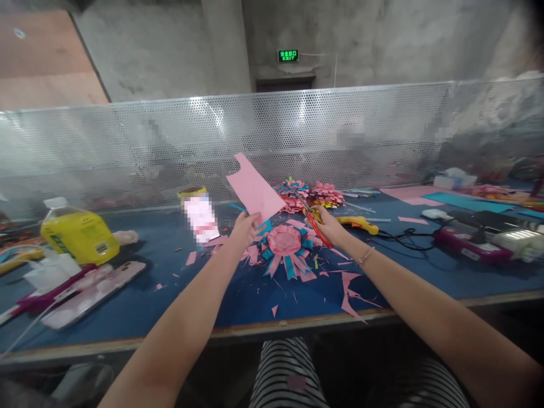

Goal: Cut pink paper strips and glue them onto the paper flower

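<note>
My left hand (247,229) pinches the lower edge of a pink sheet (255,188), which is raised above the table and has a curved notch at its upper left corner. To the right, my right hand (325,225) is closed round the handles of red-handled scissors (314,218), whose blades point up and left, beside the sheet and apart from it. Between and below my hands lies a pink and blue rosette (284,241) with ribbon tails. Pink scraps (349,294) are scattered around it.
Finished-looking rosettes (327,194) are piled behind my right hand. A yellow glue gun (357,224) lies right of it, near a purple power strip (471,243). At left are a yellow liquid bottle (80,232) and a phone (93,294). A perforated metal panel (170,147) stands behind.
</note>
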The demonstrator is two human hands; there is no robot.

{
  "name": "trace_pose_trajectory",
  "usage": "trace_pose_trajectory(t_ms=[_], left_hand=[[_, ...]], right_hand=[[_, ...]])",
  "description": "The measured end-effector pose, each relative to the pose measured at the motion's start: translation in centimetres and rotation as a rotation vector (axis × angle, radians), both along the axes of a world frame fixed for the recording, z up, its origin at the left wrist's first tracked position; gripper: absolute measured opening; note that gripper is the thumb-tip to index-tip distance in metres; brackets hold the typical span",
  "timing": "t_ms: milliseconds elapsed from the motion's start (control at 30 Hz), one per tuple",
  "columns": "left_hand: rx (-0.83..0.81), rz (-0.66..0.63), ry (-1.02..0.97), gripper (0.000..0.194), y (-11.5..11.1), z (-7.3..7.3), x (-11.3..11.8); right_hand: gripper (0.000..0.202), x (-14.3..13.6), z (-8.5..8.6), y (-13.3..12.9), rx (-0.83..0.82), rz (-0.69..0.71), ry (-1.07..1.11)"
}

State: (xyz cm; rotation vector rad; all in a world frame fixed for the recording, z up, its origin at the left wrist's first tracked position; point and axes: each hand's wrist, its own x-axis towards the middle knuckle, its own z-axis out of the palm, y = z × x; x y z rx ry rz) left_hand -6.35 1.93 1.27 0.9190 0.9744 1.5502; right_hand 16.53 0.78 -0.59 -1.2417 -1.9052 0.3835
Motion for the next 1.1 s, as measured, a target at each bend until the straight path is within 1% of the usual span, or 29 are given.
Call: trace_pose_trajectory(t_ms=[67, 133, 233, 367, 467, 667, 767, 867, 1000, 1100], left_hand=[[0.007, -0.052, 0.026, 0.027, -0.3, 0.0, 0.3], [0.006, -0.073, 0.041, 0.029, -0.4, -0.1, 0.5], [0.004, -0.058, 0.070, 0.032, -0.1, -0.4, 0.8], [0.054, -0.034, 0.054, 0.032, 0.4, -0.7, 0.9], [0.067, -0.001, 0.066, 0.027, 0.4, -0.6, 1.0], [0.041, 0.158, 0.162, 0.021, 0.3, -0.4, 0.8], [0.035, 0.181, 0.189, 0.019, 0.2, -0.3, 0.9], [0.039, 0.162, 0.188, 0.019, -0.2, -0.1, 1.1], [0.075, 0.073, 0.178, 0.023, -0.7, 0.1, 1.5], [0.100, -0.001, 0.194, 0.025, -0.9, 0.0, 1.6]], right_hand=[[0.043, -0.1, 0.0, -0.2, -0.019, 0.037, 0.041], [0.043, -0.1, 0.1, -0.5, -0.023, 0.081, 0.067], [0.043, -0.2, 0.3, -0.8, -0.011, 0.129, 0.071], [0.043, -0.3, 0.2, -0.9, -0.015, 0.152, 0.047], [0.043, -0.3, 0.2, -0.8, -0.012, 0.125, -0.021], [0.042, -0.4, 0.1, -0.6, -0.013, 0.107, -0.075], [0.039, -0.5, 0.0, -0.6, 0.003, 0.118, -0.085], [0.037, -0.5, -0.2, -0.6, -0.026, 0.151, -0.078], [0.039, -0.5, -0.6, -0.3, -0.018, 0.206, -0.039], [0.035, -0.5, -0.8, 0.0, 0.016, 0.245, -0.013]])
